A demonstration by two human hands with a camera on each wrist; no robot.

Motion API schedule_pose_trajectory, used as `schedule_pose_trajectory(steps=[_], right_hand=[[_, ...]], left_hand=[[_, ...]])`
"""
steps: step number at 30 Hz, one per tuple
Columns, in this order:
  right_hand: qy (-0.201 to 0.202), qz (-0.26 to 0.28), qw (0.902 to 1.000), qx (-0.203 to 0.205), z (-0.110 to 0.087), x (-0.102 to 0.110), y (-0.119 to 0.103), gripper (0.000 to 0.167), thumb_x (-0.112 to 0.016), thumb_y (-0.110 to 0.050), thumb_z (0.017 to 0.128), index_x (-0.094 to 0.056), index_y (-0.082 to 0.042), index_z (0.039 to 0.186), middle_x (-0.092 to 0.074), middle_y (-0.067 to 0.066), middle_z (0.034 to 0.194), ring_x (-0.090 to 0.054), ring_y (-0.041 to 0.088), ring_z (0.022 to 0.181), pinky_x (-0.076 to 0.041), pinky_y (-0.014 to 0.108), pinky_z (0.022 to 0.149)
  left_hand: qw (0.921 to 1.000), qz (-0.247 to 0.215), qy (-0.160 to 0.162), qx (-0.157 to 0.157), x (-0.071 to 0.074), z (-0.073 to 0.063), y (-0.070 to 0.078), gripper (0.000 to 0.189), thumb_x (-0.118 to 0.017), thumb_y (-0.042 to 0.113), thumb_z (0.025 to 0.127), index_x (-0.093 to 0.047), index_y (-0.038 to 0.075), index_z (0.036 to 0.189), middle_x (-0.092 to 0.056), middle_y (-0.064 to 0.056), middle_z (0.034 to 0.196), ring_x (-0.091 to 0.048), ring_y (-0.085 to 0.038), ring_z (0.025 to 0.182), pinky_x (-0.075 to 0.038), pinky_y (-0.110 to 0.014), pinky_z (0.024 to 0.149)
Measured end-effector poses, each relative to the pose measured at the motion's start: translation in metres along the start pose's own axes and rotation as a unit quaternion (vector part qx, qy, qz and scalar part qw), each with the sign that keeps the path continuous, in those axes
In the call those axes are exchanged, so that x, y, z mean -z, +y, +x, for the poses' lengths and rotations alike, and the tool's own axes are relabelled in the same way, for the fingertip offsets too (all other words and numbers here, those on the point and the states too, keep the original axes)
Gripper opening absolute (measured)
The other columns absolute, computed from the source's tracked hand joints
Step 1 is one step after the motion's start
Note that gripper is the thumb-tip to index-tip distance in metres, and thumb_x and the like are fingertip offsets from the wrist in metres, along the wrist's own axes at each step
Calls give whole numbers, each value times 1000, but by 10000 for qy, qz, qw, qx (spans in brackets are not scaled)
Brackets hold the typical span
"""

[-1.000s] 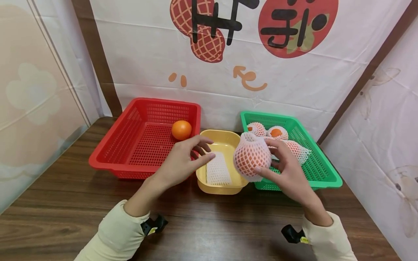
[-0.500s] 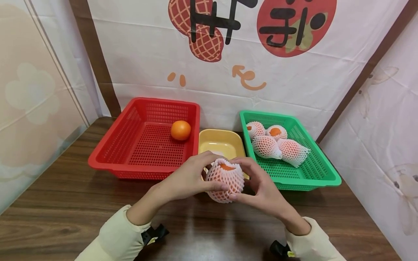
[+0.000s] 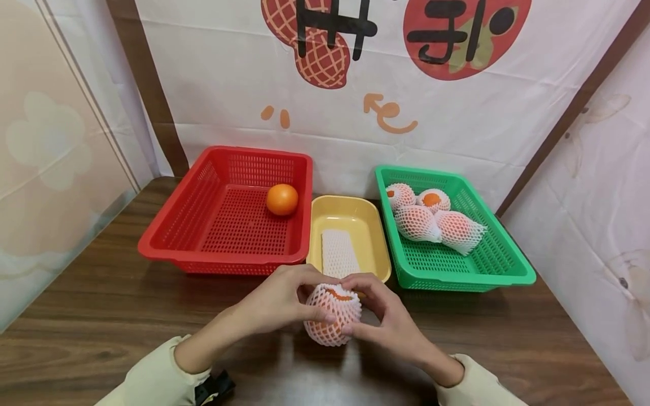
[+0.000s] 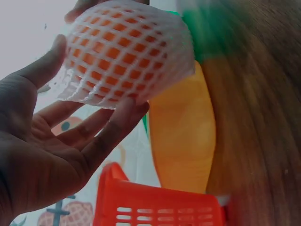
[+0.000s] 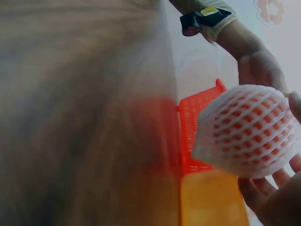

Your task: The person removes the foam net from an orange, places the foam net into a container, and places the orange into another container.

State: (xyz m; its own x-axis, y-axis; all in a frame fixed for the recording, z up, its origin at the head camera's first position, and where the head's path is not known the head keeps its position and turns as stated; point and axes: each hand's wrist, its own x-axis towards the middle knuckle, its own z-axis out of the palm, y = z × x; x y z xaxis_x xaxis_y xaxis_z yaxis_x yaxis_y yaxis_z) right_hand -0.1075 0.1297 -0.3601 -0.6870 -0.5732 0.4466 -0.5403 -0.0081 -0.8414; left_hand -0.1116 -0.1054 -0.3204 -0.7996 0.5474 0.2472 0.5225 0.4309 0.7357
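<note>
An orange [image 3: 330,324] in a white foam net sleeve [image 4: 127,52] is held between both hands, in front of the yellow tray. My left hand [image 3: 276,301] grips its left side, thumb on the near face and fingers behind. On the other side my right hand [image 3: 388,321] holds it the same way, thumb low on the net. Bare orange skin shows through the sleeve's opening at the top. In the right wrist view the netted orange [image 5: 249,132] spans the space between the two hands.
A red basket [image 3: 167,254] at left holds one bare orange [image 3: 282,199]. The yellow tray [image 3: 373,248] in the middle holds a flat foam net sleeve [image 3: 339,251]. In the green basket [image 3: 508,270] at right lie several netted fruits [image 3: 416,221]. A printed cloth [image 3: 213,113] hangs behind.
The right hand has brought the netted orange left and down from beside the green basket. The left hand, earlier apart from it over the yellow tray, now grips it too.
</note>
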Motion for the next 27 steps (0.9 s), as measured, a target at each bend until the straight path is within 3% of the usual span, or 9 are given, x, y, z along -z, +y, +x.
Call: schedule_pose_trajectory(steps=[5, 9, 15, 20, 24, 27], right_hand=[[329, -198, 9989, -260, -5, -6, 14, 43, -78, -4, 78, -58, -12, 115, -57, 6, 122, -54, 26, 114, -49, 42, 89], [436, -296, 9983, -254, -4, -9, 13, 35, -78, -2, 77, -64, -10, 109, -61, 7, 115, -57, 25, 110, -50, 42, 88], [490, -285, 9977, -378, -1, -13, -3, 28, -77, 4, 76, -66, -2, 101, -62, 13, 108, -58, 26, 107, -49, 41, 87], [492, -263, 9972, -490, 2, -14, -15, 26, -76, 4, 77, -65, -1, 100, -62, 14, 108, -58, 28, 107, -49, 40, 87], [365, -493, 9976, -314, 4, -11, -17, 27, -76, 4, 77, -64, -1, 102, -62, 14, 109, -58, 27, 107, -50, 41, 86], [195, -872, 9958, -180, 5, -8, -19, 31, -77, 4, 76, -62, -2, 103, -61, 13, 109, -59, 27, 107, -51, 39, 85]], left_hand=[[9992, 344, 5, 205, -7, 0, -4, 45, -85, 25, 71, -72, 16, 112, -69, 10, 94, -57, -5, 82, -49, -27, 69], [9978, 554, 42, 364, -11, 1, -5, 39, -84, 29, 70, -75, 16, 106, -71, 8, 99, -61, -5, 91, -50, -30, 77], [9980, 583, -100, 217, -13, 3, -5, 33, -83, 27, 71, -76, 15, 101, -70, 8, 94, -61, -5, 88, -51, -32, 77], [9955, 907, -289, -35, -11, 4, -6, 32, -82, 27, 73, -74, 14, 102, -67, 9, 93, -58, -5, 87, -49, -28, 76], [9927, 1073, -535, -144, -9, 2, -6, 40, -82, 28, 74, -69, 14, 109, -66, 7, 103, -57, -9, 96, -48, -29, 83], [9901, 1117, -844, -35, -8, 0, -5, 55, -84, 29, 70, -62, 14, 118, -61, 2, 113, -55, -14, 104, -46, -35, 89]])
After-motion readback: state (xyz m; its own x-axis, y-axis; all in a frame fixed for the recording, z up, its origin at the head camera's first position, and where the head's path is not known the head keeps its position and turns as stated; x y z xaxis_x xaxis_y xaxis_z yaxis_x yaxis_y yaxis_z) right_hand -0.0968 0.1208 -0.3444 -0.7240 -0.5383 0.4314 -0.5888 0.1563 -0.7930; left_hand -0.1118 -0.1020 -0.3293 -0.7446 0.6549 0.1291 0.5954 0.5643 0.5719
